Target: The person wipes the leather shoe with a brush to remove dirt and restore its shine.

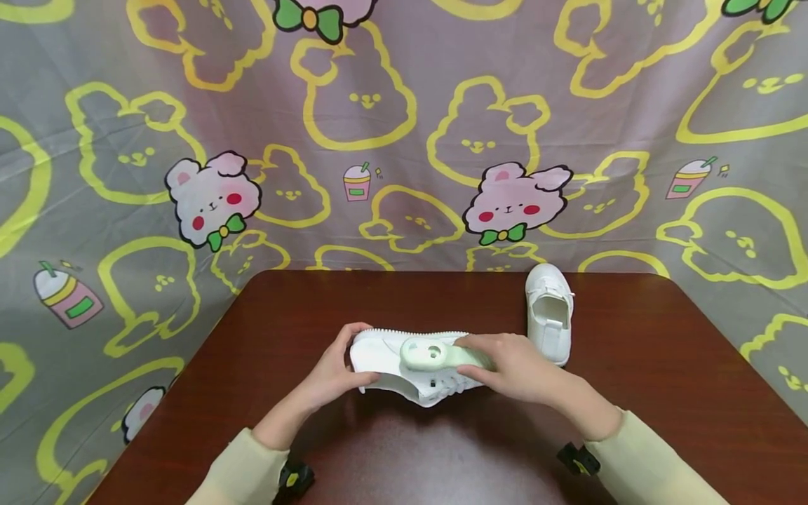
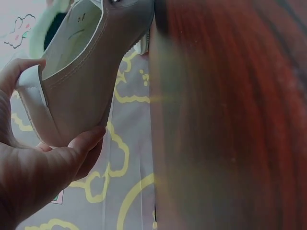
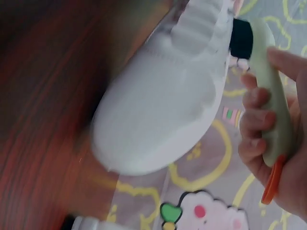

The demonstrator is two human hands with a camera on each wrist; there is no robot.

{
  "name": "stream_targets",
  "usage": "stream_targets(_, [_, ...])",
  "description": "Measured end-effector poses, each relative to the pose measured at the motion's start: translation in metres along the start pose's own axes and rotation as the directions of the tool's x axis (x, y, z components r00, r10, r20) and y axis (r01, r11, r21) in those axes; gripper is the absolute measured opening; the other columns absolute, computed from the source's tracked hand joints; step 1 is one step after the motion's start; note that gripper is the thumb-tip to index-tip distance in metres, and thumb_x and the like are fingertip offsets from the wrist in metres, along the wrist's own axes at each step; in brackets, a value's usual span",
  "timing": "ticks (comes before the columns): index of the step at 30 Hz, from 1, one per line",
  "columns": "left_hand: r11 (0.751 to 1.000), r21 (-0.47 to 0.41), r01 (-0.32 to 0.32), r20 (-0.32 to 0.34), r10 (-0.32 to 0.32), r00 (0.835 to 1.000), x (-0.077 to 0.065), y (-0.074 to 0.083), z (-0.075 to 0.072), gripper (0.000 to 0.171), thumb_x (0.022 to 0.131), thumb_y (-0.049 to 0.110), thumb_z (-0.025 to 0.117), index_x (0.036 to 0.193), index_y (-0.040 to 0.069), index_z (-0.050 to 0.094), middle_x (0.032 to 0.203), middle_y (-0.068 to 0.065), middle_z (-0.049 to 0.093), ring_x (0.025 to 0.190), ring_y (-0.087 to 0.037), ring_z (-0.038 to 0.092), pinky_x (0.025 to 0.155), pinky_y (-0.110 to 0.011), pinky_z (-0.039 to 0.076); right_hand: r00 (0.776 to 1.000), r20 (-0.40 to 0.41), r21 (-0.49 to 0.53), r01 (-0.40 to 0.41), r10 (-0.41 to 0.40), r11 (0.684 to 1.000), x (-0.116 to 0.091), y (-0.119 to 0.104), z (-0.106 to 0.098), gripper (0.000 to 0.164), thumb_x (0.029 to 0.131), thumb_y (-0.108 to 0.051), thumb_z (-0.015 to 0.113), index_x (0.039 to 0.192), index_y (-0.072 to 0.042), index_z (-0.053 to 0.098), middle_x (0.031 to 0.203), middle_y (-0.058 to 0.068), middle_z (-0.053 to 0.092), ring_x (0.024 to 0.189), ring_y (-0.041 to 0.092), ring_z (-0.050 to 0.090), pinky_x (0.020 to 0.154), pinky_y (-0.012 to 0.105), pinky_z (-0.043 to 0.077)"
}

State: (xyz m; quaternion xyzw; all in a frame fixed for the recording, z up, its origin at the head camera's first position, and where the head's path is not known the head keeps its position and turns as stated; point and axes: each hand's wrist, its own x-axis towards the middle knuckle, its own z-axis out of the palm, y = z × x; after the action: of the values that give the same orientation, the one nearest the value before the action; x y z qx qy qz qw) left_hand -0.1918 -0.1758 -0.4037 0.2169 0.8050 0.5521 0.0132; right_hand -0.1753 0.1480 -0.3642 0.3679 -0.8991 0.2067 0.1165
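A white lace-up shoe (image 1: 372, 354) is tipped on its side above the table, its opening facing me and its sole away. My left hand (image 1: 331, 375) grips it by the heel, thumb at the collar; the left wrist view shows fingers around the heel (image 2: 53, 120). In my right hand (image 1: 520, 368) is a pale green brush (image 1: 423, 355), held by its handle (image 3: 274, 110). Its dark bristles (image 3: 241, 39) meet the shoe's side near the laces. An orange loop (image 3: 273, 179) hangs from the handle's end.
A second white shoe (image 1: 557, 344) stands upright on the brown table (image 1: 303, 301), to the right and behind my right hand. Behind the table's far edge hangs a cartoon-printed cloth (image 1: 416, 168), which also runs along both sides.
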Motion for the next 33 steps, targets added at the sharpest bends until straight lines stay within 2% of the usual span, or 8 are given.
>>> stream_targets(3, [1.000, -0.008, 0.017, 0.002, -0.016, 1.000, -0.002, 0.000, 0.000, 0.072, 0.073, 0.004, 0.081, 0.133, 0.002, 0.041, 0.127, -0.016, 0.049, 0.111, -0.030, 0.046, 0.085, -0.030, 0.045, 0.991, -0.038, -0.008, -0.127, 0.127, 0.992, 0.002, 0.008, -0.002, 0.032, 0.093, -0.037, 0.065, 0.117, -0.015, 0.066, 0.100, -0.006, 0.068, 0.077, 0.007, 0.058, 0.067, 0.033, 0.047])
stream_targets(6, [0.999, -0.016, 0.028, 0.006, -0.028, 1.000, -0.003, 0.000, 0.000, 0.072, 0.074, 0.004, 0.080, 0.134, 0.002, 0.040, 0.128, -0.016, 0.049, 0.112, -0.031, 0.045, 0.086, -0.033, 0.046, 0.979, -0.057, -0.002, -0.195, 0.194, 0.981, 0.002, 0.010, -0.004, 0.031, 0.092, -0.035, 0.067, 0.116, -0.016, 0.066, 0.098, -0.006, 0.068, 0.074, 0.007, 0.056, 0.066, 0.033, 0.046])
stream_targets(9, [0.999, -0.020, 0.028, -0.003, -0.029, 1.000, -0.003, -0.001, 0.000, 0.071, 0.074, 0.003, 0.080, 0.133, 0.002, 0.041, 0.128, -0.016, 0.049, 0.112, -0.031, 0.045, 0.086, -0.033, 0.046, 0.989, -0.029, 0.008, -0.142, 0.142, 0.990, 0.001, 0.004, -0.002, 0.032, 0.092, -0.037, 0.065, 0.117, -0.017, 0.065, 0.099, -0.008, 0.067, 0.077, 0.006, 0.057, 0.068, 0.032, 0.047])
stream_targets(15, [0.999, -0.037, 0.009, -0.016, -0.009, 1.000, 0.000, -0.001, 0.002, 0.072, 0.073, -0.001, 0.080, 0.133, 0.001, 0.040, 0.125, -0.017, 0.051, 0.108, -0.030, 0.048, 0.083, -0.026, 0.046, 0.998, 0.027, -0.009, 0.052, -0.052, 0.999, 0.004, -0.012, 0.003, 0.035, 0.093, -0.044, 0.063, 0.116, -0.017, 0.066, 0.099, -0.011, 0.067, 0.078, 0.004, 0.059, 0.070, 0.032, 0.050])
stream_targets(18, [0.998, -0.055, 0.010, -0.005, -0.010, 1.000, 0.001, -0.001, 0.003, 0.073, 0.073, -0.002, 0.079, 0.133, 0.002, 0.038, 0.125, -0.018, 0.050, 0.108, -0.030, 0.048, 0.083, -0.026, 0.047, 0.999, 0.021, -0.026, 0.039, -0.038, 0.999, 0.009, -0.010, 0.003, 0.033, 0.092, -0.042, 0.064, 0.115, -0.018, 0.066, 0.098, -0.011, 0.068, 0.078, 0.005, 0.059, 0.069, 0.033, 0.049])
stream_targets(23, [0.999, -0.048, 0.023, -0.002, -0.023, 1.000, 0.001, 0.000, 0.002, 0.073, 0.074, -0.001, 0.078, 0.134, 0.002, 0.037, 0.127, -0.018, 0.048, 0.111, -0.030, 0.045, 0.083, -0.028, 0.047, 0.995, -0.030, -0.017, -0.100, 0.099, 0.995, 0.014, 0.000, 0.000, 0.032, 0.092, -0.038, 0.066, 0.115, -0.016, 0.066, 0.100, -0.006, 0.069, 0.079, 0.008, 0.060, 0.068, 0.034, 0.049])
stream_targets(26, [0.999, -0.047, 0.025, 0.002, -0.025, 1.000, 0.000, 0.000, 0.002, 0.073, 0.074, 0.000, 0.078, 0.134, 0.001, 0.037, 0.128, -0.018, 0.048, 0.112, -0.030, 0.045, 0.083, -0.029, 0.047, 0.989, -0.062, -0.001, -0.137, 0.137, 0.991, 0.013, 0.002, -0.001, 0.031, 0.091, -0.035, 0.068, 0.114, -0.016, 0.067, 0.101, -0.006, 0.068, 0.079, 0.008, 0.059, 0.068, 0.033, 0.049])
stream_targets(33, [0.999, -0.034, 0.015, -0.007, -0.016, 1.000, 0.000, 0.000, 0.001, 0.073, 0.073, 0.000, 0.079, 0.133, 0.002, 0.038, 0.127, -0.018, 0.049, 0.110, -0.030, 0.046, 0.082, -0.030, 0.048, 0.998, 0.005, -0.004, 0.062, -0.062, 0.998, 0.009, -0.012, 0.001, 0.034, 0.093, -0.042, 0.064, 0.116, -0.018, 0.066, 0.099, -0.011, 0.067, 0.077, 0.004, 0.058, 0.068, 0.031, 0.049])
